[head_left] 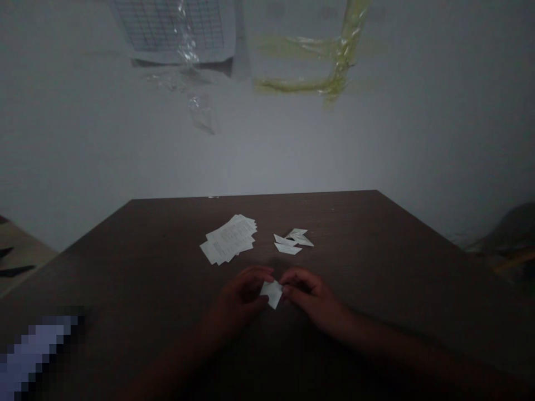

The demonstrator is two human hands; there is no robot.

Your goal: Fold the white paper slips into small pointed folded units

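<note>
Starting at the fingers: the left hand [244, 298] has thumb and fingers closed around the left side of a small folded paper [272, 293], and the right hand [311, 292] is pinching its right edge. So both have a grip on it, just below the middle of the frame. The paper has a pointy corner aimed at the bottom of the frame, leaning a touch right. The long axis is kinda tricky since the fingers cover the edges, but the bit that shows runs roughly top to bottom, slightly tilted.

Just above the hands there's a little cluster of folded pieces [288, 249]. The lowest one lies pretty much sideways, and the one furthest right has a sharp tip pointing toward the lower right of the frame. Left of those sits a fanned-out stack of printed sheets [229, 239], long axis slanting from lower left to upper right.

It's all on a dark brown worktop [167, 228]. Lower left corner has a pixelated pale patch [37, 345], no clue what that is. Behind is a pale wall [301, 150] with a grid-printed sheet [167, 25] upper left and yellowish tape [345, 50] near the top, right of center.
</note>
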